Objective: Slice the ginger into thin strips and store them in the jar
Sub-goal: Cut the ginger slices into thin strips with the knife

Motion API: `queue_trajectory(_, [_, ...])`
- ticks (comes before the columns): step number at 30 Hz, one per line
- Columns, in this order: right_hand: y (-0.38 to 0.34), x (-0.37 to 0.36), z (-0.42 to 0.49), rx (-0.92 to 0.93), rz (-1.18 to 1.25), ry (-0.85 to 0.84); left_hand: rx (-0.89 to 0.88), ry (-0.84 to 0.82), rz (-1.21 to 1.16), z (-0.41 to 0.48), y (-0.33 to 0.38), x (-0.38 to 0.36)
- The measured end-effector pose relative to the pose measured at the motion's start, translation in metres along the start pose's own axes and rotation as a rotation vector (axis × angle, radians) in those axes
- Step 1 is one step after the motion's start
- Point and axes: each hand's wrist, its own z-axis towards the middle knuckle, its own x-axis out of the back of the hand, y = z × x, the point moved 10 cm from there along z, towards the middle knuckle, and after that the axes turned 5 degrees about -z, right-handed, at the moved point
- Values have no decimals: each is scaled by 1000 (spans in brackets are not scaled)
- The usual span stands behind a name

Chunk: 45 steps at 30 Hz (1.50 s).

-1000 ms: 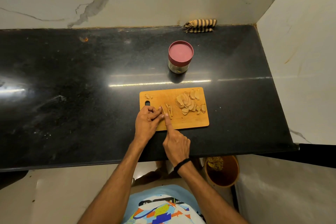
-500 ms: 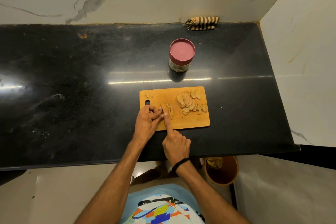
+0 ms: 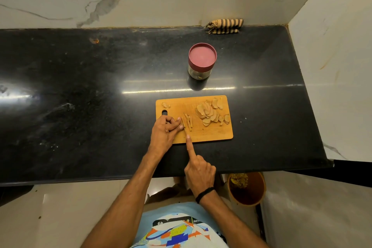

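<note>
While left hand [image 3: 164,133] holds ginger [image 3: 182,122], right hand [image 3: 199,173] points forefinger.

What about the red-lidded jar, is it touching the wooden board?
Apart. The head view shows the jar standing beyond the wooden board, with a strip of bare black counter between them.

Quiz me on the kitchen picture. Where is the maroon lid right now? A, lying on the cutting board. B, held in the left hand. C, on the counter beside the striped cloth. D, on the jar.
D: the maroon lid sits on top of the jar, which stands upright on the counter behind the cutting board.
</note>
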Motion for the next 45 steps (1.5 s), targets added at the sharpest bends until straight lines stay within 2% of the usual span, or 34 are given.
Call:
queue_trajectory(6, [3, 2, 12, -61, 62, 38, 9, -11, 5, 0, 0, -1])
queue_trajectory(17, [13, -3, -2, -6, 82, 37, 45, 6, -17, -1, 0, 2])
queue_trajectory(21, [9, 0, 12, -45, 128, 60, 61, 3, -35, -1, 0, 3])
queue_trajectory(25, [8, -7, 24, -99, 343, -95, 52, -2, -33, -1, 2, 4])
queue_trajectory(27, [9, -10, 28, -127, 539, -179, 46, 4, -33, -2, 3, 5])
queue_trajectory(29, [16, -14, 29, -205, 717, -236, 44, 9, -27, -2, 3, 5])
queue_trajectory(31, [23, -19, 26, -280, 779, -272, 47, 8, -23, -2, 3, 5])
queue_trajectory(34, [27, -15, 14, -299, 730, -266, 44, 3, -12, -2, 3, 5])
queue_trajectory(41, [1, 13, 19, -111, 411, -91, 34, 4, -8, -2, 3, 5])
queue_trajectory(45, [-7, 5, 27, -57, 344, -54, 24, -7, 10, -2, 4, 4])
